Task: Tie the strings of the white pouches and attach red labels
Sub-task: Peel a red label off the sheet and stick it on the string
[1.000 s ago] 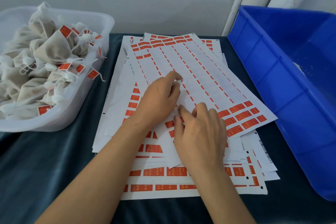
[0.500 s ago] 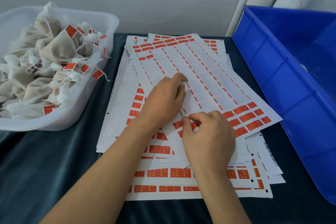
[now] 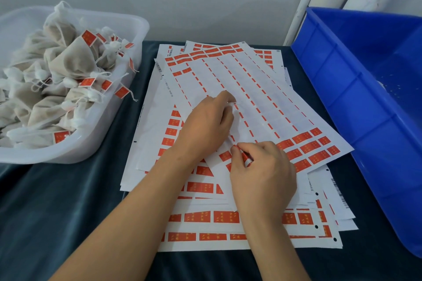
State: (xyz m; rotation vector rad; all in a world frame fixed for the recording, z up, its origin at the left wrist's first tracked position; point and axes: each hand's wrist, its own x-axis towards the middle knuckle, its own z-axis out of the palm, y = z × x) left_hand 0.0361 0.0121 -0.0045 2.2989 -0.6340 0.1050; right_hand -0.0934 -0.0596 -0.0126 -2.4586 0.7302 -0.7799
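Observation:
A stack of white label sheets (image 3: 255,89) lies on the dark cloth in the middle; the top sheet is mostly peeled, with red labels left along its near-right edge (image 3: 312,146). My left hand (image 3: 205,125) rests on the top sheet and pinches a thin white string (image 3: 236,103) at its fingertips. My right hand (image 3: 262,173) pinches a red label (image 3: 246,157) that is partly peeled and curled up from the sheet. White pouches (image 3: 66,61) with tied strings and red labels fill a clear tub at the left.
The clear plastic tub (image 3: 127,89) stands at the left on the dark cloth (image 3: 57,201). A large blue bin (image 3: 365,107) takes up the right side. A grey wall and white pipes (image 3: 303,0) stand behind.
My right hand went from fingers lying on the sheet to pinching a red label and peeling it up. My left hand has stayed in place.

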